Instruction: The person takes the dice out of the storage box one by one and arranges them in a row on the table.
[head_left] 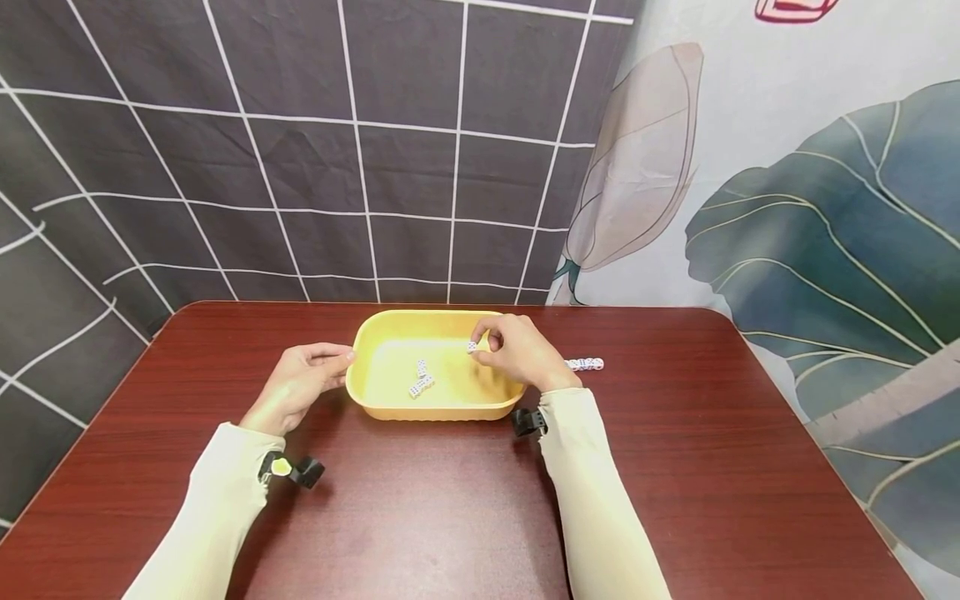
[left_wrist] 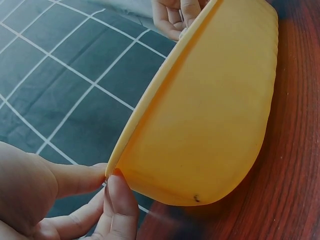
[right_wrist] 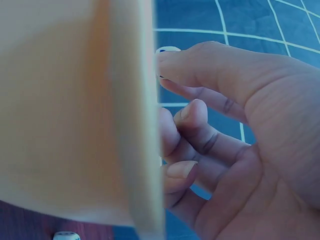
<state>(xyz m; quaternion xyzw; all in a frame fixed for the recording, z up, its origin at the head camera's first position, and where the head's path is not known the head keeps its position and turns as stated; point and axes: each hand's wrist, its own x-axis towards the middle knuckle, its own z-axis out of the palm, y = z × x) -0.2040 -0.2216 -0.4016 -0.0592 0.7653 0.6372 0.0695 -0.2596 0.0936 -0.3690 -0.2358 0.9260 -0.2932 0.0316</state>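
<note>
A yellow tray (head_left: 420, 317) stands mid-table with a few white dice (head_left: 421, 380) lying in it. My left hand (head_left: 341, 360) holds the tray's left rim; the left wrist view shows thumb and forefinger (left_wrist: 120, 197) pinching the rim's edge of the tray (left_wrist: 215, 100). Over the tray's far right part, my right hand (head_left: 480, 346) pinches one white die (head_left: 472, 347) between thumb and fingertips. In the right wrist view the die (right_wrist: 167, 49) peeks out at the fingertips (right_wrist: 175, 67), beside the tray's wall (right_wrist: 75, 100).
A short row of dice (head_left: 585, 364) lies on the dark red table (head_left: 675, 467), just right of my right hand. One die (right_wrist: 66, 235) shows on the table below the tray. A checked and leaf-printed cloth hangs behind the table.
</note>
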